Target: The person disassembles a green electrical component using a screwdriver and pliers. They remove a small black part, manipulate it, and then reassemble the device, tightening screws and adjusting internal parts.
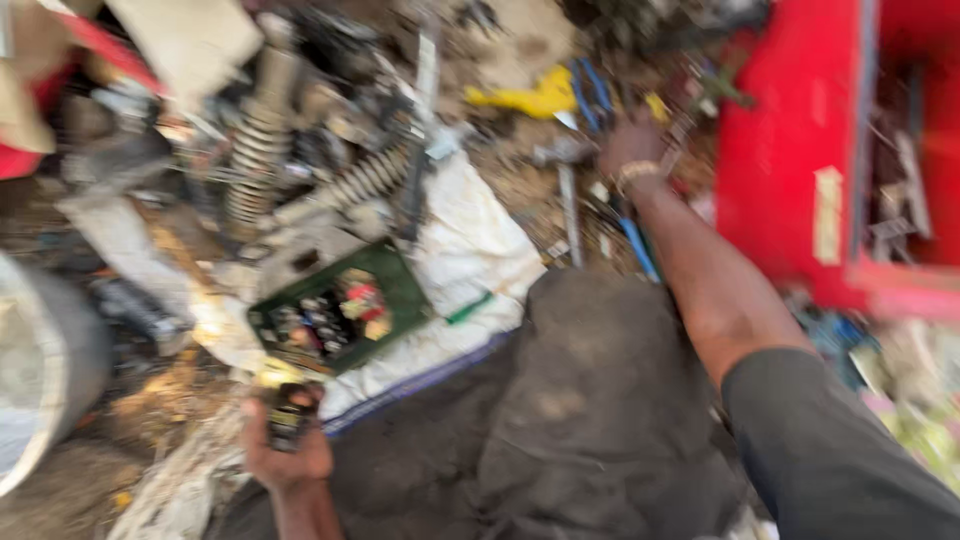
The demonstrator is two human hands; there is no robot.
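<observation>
1. Your left hand sits lowest in the view, near your knee, with its fingers wrapped around a small dark part. Blur hides what that part is.
2. Your dark trouser leg fills the lower centre, between your two arms.
3. Just beyond your left hand, a green tray rests on a white sack spread over the dirt. The tray holds small mixed pieces, dark and red ones among them.
4. To the far left, the curved rim of a grey tub cuts into the frame.
5. Your right arm stretches out past your knee toward the top of the view. Your right hand, with a pale band at the wrist, reaches down among tools on the ground. You cannot tell from this view whether its fingers are closed on anything.
6. Just beside that hand lie a hammer and a blue-handled tool.
7. A red toolbox stands open at the right, close to your right hand.
8. Farther left, two coil springs lie in a heap of metal parts.
9. Farthest off, a yellow item lies on the ground.
</observation>
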